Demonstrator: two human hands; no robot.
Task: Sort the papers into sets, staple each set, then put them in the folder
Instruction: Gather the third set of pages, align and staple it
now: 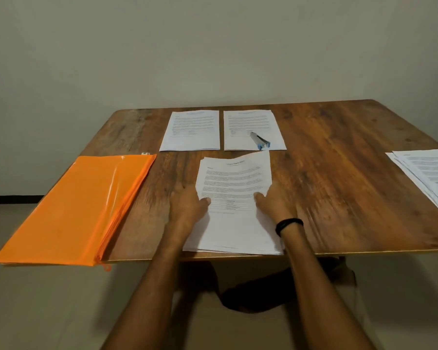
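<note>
1. The left hand (190, 205) and right hand (272, 202) each pinch a side of the paper stack (234, 228) lying between them, thumbs on top (other fingers hidden).
2. The stack sits at the table's (339, 147) near edge.
3. The stapler (259, 141) rests on the far printed set (250, 122), beyond both hands.
4. The orange folder (74, 205) lies left of the left hand.

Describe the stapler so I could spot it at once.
Start at the wooden table and look past the near paper stack to two paper sets side by side at its far edge. The stapler lies on the right set, near its front edge. It is small and slim, silvery grey with a blue end, amid flat white paper.
</note>
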